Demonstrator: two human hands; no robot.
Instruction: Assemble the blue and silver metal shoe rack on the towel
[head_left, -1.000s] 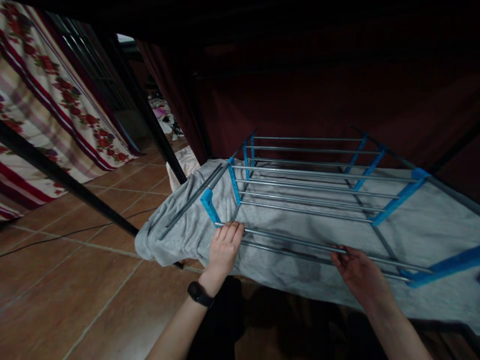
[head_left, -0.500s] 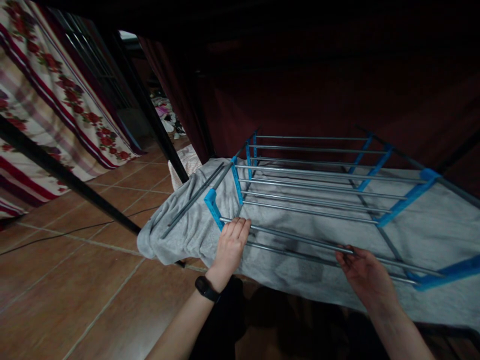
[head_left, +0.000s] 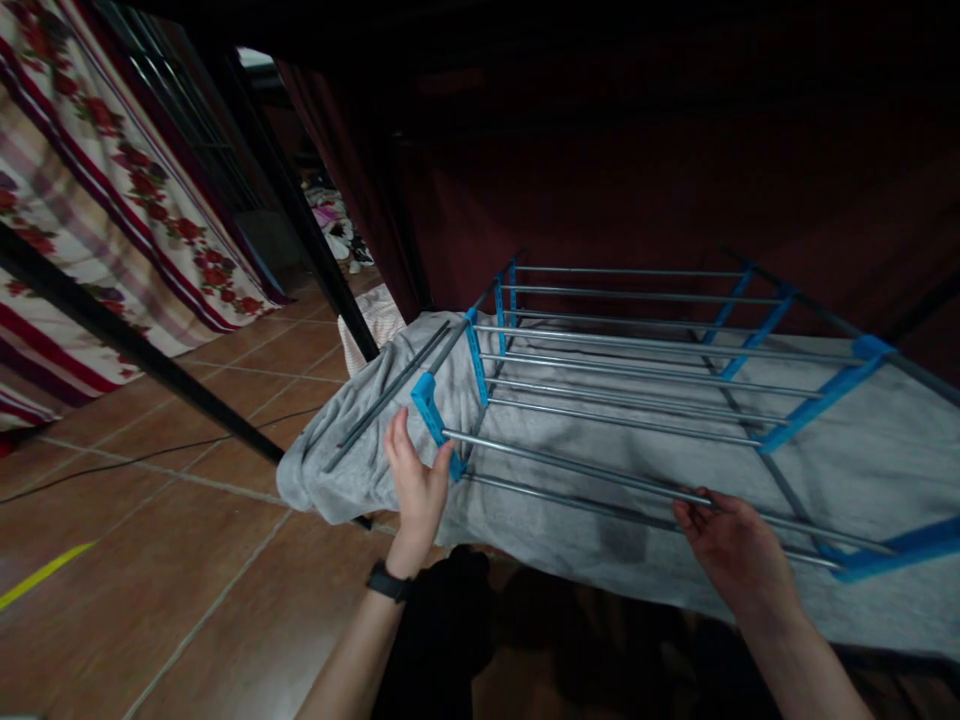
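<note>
A drying rack (head_left: 630, 376) of grey metal rods and blue plastic brackets lies across a grey blanket (head_left: 555, 530). At its near left corner, my left hand (head_left: 418, 480) is open, fingers apart, beside a blue bracket (head_left: 429, 408); whether the thumb touches the bracket I cannot tell. My right hand (head_left: 731, 545) pinches the near metal rod (head_left: 570, 465) right of its middle. That rod's left end meets the blue bracket, and its right end reaches another blue bracket (head_left: 900, 550). A second rod runs just below it.
Two loose grey rods (head_left: 390, 395) lie on the blanket's left part. Dark metal posts (head_left: 322, 260) of a frame stand to the left. Beyond are a tiled floor (head_left: 210, 540) with a black cable (head_left: 150, 462), a flowered curtain (head_left: 150, 200) and a dark red cloth (head_left: 600, 190) behind the rack.
My left hand has let go of the near rod and moved left to the corner bracket, its fingers opening. My right hand keeps its pinch on the rod.
</note>
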